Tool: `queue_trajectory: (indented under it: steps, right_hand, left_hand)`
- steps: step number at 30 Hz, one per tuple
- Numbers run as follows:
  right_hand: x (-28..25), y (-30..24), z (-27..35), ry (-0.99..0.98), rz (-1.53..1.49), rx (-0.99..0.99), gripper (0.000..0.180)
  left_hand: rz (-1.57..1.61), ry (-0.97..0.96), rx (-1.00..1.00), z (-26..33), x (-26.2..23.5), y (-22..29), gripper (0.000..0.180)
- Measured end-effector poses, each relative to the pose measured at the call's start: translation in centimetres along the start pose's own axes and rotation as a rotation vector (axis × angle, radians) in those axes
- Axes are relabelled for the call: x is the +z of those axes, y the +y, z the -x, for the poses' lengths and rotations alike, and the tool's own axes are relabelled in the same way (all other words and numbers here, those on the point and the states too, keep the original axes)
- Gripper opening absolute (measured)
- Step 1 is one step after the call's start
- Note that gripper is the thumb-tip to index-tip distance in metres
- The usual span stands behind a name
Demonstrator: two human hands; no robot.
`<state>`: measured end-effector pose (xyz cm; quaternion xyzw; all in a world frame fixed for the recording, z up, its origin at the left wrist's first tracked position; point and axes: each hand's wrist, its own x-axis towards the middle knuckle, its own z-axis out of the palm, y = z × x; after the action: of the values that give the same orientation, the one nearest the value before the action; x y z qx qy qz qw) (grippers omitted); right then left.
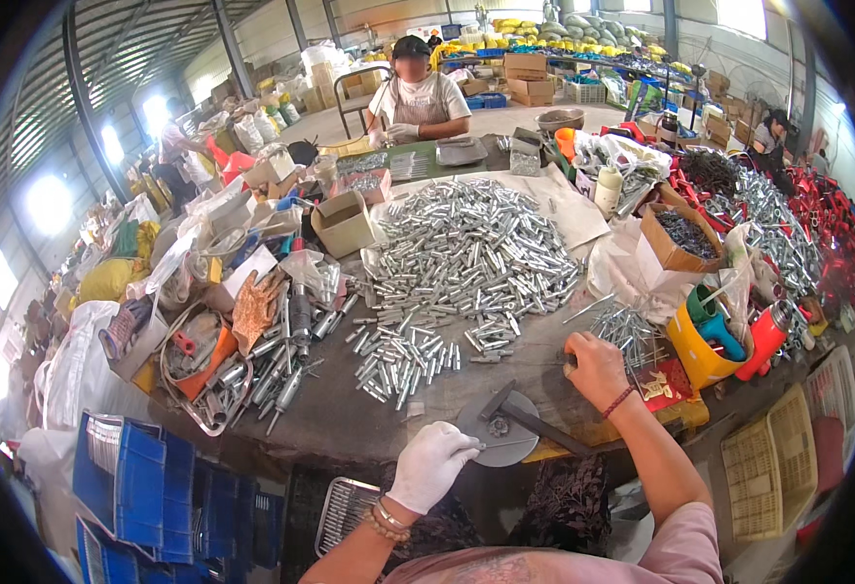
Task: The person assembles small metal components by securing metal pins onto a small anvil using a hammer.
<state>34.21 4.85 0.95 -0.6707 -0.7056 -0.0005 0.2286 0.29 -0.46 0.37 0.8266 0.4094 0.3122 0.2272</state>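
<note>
Head view, workbench, listed left to right.

Blue crates (145,487): near left, below the table edge, stacked.

Tray (215,380): left on the table, holding long metal fittings and an orange glove (255,310).

Left hand (430,465): white-gloved, near centre, fingers narrowed on a thin pin (494,447) that it lays on the round metal plate (499,429). Whether the pin is pinched or only steadied, I cannot tell.

Hammer (530,419): dark, lying across the plate, handle running to the right, touching no hand.

Sleeve pile (457,263): small silver tubes, heaped mid-table, a thinner scatter spilling toward the plate.

Right hand (595,368): bare, red cord at the wrist, curled over loose parts just beside a bundle of thin rods (627,331); what it holds is hidden.

Cardboard box (679,238): right, open, dark small parts inside.

Yellow bucket (697,350) and red flask (764,341): near right.

Handling note, as a judgement: the pin sits best flat at the plate's middle, gloved fingertips kept clear of the hammer head, the right hand bringing one piece at a time.
</note>
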Motion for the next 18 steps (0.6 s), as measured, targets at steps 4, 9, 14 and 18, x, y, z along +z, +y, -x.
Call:
queue_trajectory:
  steps: [4, 9, 14, 18]
  right_hand:
    - [-0.6, -1.1, 0.4, 0.042, -0.057, -0.115, 0.031]
    - [-1.1, -9.8, 3.6, -0.021, -0.188, -0.444, 0.033]
    - [0.3, -13.8, 6.3, -0.172, -0.349, -0.501, 0.052]
    - [0.4, -13.6, 6.3, -0.09, -0.608, -0.257, 0.054]
  left_hand:
    - [-0.002, 0.022, 0.006, -0.1, -0.3, 0.2, 0.013]
    - [-0.041, 0.022, 0.003, 0.5, -0.3, 0.7, 0.013]
    - [-0.057, 0.056, 0.07, 0.9, 0.7, 0.0, 0.009]
    - [-0.115, 0.124, 0.136, 0.8, 1.6, -0.7, 0.005]
